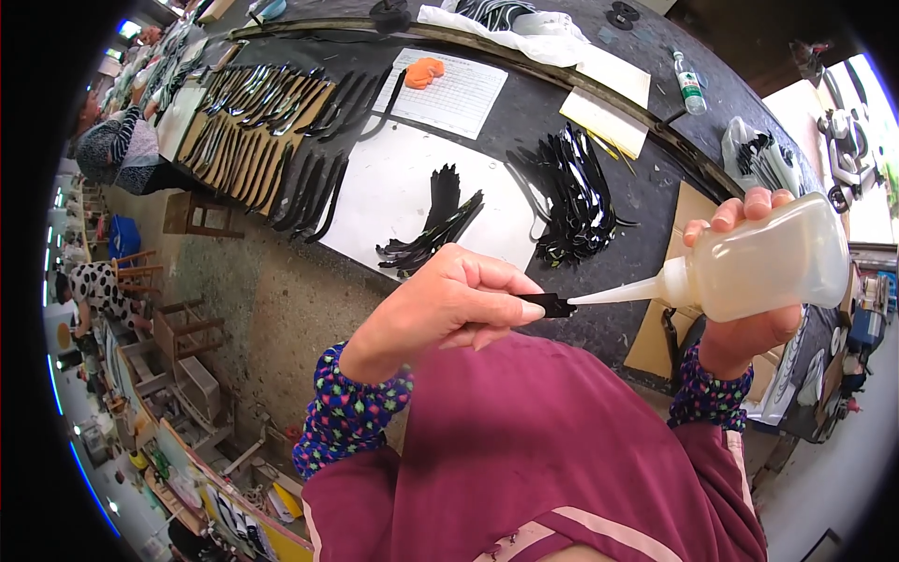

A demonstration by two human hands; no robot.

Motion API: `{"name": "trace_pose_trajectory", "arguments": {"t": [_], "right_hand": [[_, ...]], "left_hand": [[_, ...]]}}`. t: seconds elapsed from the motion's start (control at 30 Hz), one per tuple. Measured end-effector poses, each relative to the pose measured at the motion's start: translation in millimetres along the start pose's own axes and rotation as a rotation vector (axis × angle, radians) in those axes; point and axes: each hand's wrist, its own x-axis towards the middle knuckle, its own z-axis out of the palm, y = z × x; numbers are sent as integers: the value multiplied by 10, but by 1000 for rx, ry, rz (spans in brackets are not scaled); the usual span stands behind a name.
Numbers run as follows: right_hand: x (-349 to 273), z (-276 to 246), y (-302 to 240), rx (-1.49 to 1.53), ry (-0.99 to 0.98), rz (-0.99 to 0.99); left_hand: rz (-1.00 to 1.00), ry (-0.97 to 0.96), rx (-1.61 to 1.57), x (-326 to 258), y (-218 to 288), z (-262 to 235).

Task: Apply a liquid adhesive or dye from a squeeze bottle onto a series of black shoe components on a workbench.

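Note:
Between the thumb and fingers of my left hand is pinched a small flat black strip, its end pointing right. My right hand grips a translucent squeeze bottle, tipped on its side. The bottle's long white nozzle reaches left, and its tip meets or almost meets the strip's end. Beyond my left hand, a loose bunch of black strips lies on a white sheet. A thicker heap of black strips sits to the right of it.
Rows of dark curved pieces lie on a brown board at the left. An orange cloth rests on a printed sheet. A metal rail crosses the dark table. A plastic bottle stands beyond it. Another person is at the far left.

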Motion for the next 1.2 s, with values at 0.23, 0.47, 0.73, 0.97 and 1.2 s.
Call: {"name": "trace_pose_trajectory", "arguments": {"t": [0.23,0.47,0.73,0.97,1.2], "right_hand": [[-2,15,10,6,13,-15],[-22,11,4,22,-16,-33],[-16,27,28,25,72,-15],[-4,-97,26,76,-91,-63],[-37,10,39,67,70,-20]], "left_hand": [[9,-20,7,30,0,-15],[17,-35,-18,62,-37,-60],[27,-44,-10,78,-9,-54],[4,-56,-41,97,16,-51],[-31,-65,-63,109,46,-30]]}}
